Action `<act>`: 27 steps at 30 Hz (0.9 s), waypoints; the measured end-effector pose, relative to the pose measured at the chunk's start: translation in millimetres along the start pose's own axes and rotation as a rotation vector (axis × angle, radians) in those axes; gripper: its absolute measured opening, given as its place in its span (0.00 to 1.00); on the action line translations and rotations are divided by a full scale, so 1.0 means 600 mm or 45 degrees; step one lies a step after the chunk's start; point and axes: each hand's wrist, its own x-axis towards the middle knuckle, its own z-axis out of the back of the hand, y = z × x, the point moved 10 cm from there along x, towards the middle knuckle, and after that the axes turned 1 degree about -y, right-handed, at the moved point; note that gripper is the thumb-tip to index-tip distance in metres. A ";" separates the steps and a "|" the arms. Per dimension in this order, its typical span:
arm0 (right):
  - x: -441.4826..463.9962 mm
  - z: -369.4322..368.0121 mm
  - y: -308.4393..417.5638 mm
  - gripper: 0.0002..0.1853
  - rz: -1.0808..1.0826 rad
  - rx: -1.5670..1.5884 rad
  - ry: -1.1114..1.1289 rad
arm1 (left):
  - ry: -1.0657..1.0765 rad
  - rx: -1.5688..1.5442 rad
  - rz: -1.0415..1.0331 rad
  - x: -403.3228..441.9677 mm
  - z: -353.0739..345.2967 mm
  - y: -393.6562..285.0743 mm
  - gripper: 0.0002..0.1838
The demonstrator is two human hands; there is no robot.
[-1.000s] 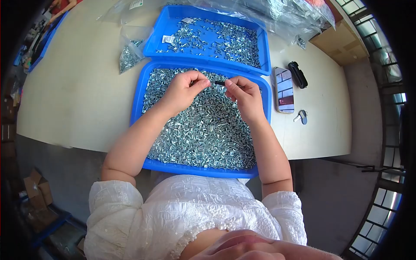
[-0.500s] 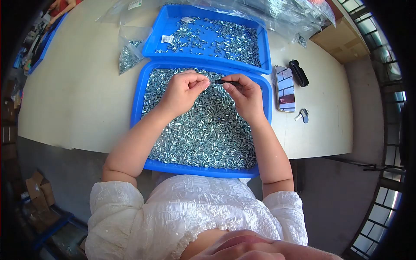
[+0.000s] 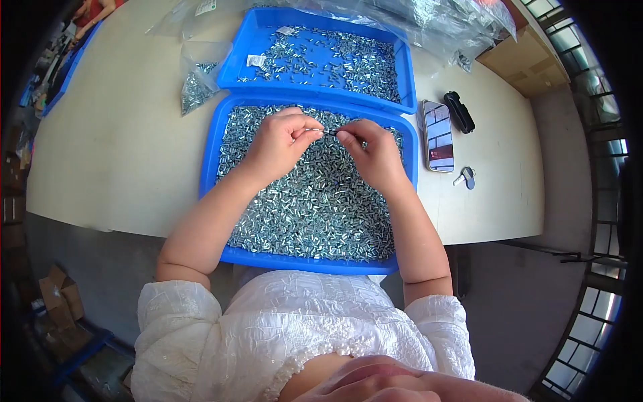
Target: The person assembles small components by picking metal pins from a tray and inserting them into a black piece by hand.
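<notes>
My left hand (image 3: 282, 142) pinches something tiny and silvery at its fingertips, apparently one of the small metal cylinders. Facing it, my right hand (image 3: 374, 153) grips a thin black tool (image 3: 331, 132), mostly hidden by the fingers. The tool's tip meets or nearly meets the left fingertips; contact cannot be made out. Both hands hover over the near blue tray (image 3: 210, 151), which is filled with short shiny metal cylinders (image 3: 311, 214).
Behind stands a second blue tray (image 3: 231, 70) with scattered cylinders. A plastic bag (image 3: 197, 87) of parts lies left. At right are a phone (image 3: 439, 137), a black case (image 3: 459, 112) and keys (image 3: 467, 178). A cardboard box (image 3: 526, 60) and plastic sheeting (image 3: 415, 23) sit behind.
My right hand has moved slightly left, bringing the black tool's tip to the left fingertips. Less of the tool shows now. My left hand stays nearly in place.
</notes>
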 end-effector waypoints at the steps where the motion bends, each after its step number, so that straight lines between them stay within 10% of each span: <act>1: -0.004 -0.001 0.032 0.08 0.209 -0.201 -0.020 | -0.012 0.028 -0.026 -0.001 0.002 -0.006 0.04; 5: -0.019 0.005 0.077 0.07 0.574 -0.455 -0.176 | 0.007 0.104 -0.103 -0.001 -0.001 -0.015 0.04; 18: -0.025 0.015 0.089 0.07 0.469 -0.705 -0.194 | 0.236 -0.107 0.265 -0.012 -0.044 0.050 0.10; 27: -0.031 0.027 0.106 0.08 0.525 -0.805 -0.335 | 0.236 -0.835 0.908 -0.039 -0.054 0.095 0.15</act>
